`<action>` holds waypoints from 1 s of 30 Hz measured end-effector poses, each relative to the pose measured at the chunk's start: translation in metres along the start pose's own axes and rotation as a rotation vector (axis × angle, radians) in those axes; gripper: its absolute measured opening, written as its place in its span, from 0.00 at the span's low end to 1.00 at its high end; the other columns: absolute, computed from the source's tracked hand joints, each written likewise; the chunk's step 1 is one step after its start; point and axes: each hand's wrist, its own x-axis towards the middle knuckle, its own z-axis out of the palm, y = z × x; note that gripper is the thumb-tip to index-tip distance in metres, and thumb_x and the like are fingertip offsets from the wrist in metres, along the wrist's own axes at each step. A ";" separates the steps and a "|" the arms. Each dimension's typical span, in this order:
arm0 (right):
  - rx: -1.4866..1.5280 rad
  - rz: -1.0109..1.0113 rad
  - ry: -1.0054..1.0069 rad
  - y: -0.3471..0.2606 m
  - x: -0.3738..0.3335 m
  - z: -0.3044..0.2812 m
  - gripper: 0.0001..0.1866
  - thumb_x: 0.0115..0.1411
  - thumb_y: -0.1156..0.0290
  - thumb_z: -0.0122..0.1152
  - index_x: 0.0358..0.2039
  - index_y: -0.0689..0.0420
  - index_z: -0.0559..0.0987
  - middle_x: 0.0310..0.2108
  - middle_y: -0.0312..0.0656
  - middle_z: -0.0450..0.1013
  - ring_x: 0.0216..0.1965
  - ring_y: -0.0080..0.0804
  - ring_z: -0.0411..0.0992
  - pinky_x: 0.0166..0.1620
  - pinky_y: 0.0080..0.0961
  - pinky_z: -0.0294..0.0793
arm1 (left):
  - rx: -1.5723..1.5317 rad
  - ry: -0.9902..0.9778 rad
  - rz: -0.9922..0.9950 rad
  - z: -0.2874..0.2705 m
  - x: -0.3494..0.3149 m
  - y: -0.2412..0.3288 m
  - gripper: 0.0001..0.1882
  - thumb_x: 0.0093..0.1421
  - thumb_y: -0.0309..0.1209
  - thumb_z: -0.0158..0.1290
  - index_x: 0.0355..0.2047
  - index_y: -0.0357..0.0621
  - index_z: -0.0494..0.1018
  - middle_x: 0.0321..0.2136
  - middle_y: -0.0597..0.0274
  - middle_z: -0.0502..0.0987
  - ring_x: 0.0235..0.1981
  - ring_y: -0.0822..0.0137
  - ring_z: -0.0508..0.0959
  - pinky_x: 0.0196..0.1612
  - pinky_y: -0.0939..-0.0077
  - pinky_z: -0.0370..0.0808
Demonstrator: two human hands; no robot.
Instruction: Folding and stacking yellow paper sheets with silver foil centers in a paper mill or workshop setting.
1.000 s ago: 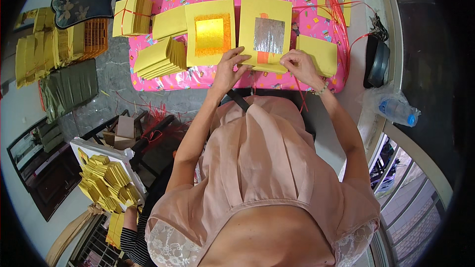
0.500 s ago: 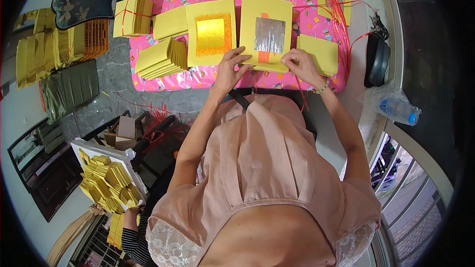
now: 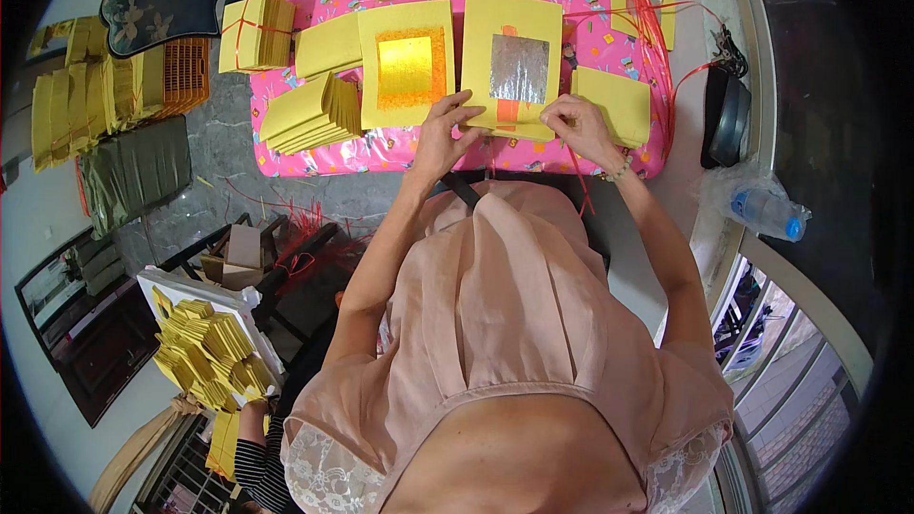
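Glossy pink cloth (image 3: 390,154) with a cartoon print is covering the worktop in front of the seated person. Near its front edge, a yellow rectangular paper sheet (image 3: 511,65) bearing a silver foil square and an orange-red strip is lying on other yellow paper, between the person's hands. Those hands are staying apart from each other: the left hand (image 3: 444,133) is resting at the sheet's lower left, its fingers parted, while the right hand (image 3: 577,122) is bunching its fingertips together at the lower right corner. Whether either one is pinching paper cannot be told.

Just left, a yellow sheet with an orange-bordered gold foil square (image 3: 407,62) is lying flat, with a fanned stack of folded yellow paper (image 3: 309,116) beside it. Behind that, a yellow bundle tied with red string (image 3: 257,33) is sitting near the left edge. On the right, a folded yellow paper stack (image 3: 614,107) is lying beside the right hand, and thin red strings (image 3: 649,29) are trailing over the cloth. Farther off, a clear blue-capped plastic bottle (image 3: 762,211) is lying at right; at lower left, another person's black-and-white striped sleeve (image 3: 255,462) is showing near piled yellow folded papers (image 3: 205,343).
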 end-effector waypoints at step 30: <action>-0.116 0.025 0.222 0.025 0.147 -0.057 0.13 0.64 0.63 0.57 0.35 0.63 0.78 0.26 0.45 0.75 0.26 0.37 0.74 0.32 0.33 0.70 | 0.571 0.048 0.336 0.037 0.081 0.047 0.38 0.57 0.41 0.57 0.67 0.53 0.56 0.63 0.33 0.53 0.65 0.34 0.52 0.67 0.45 0.51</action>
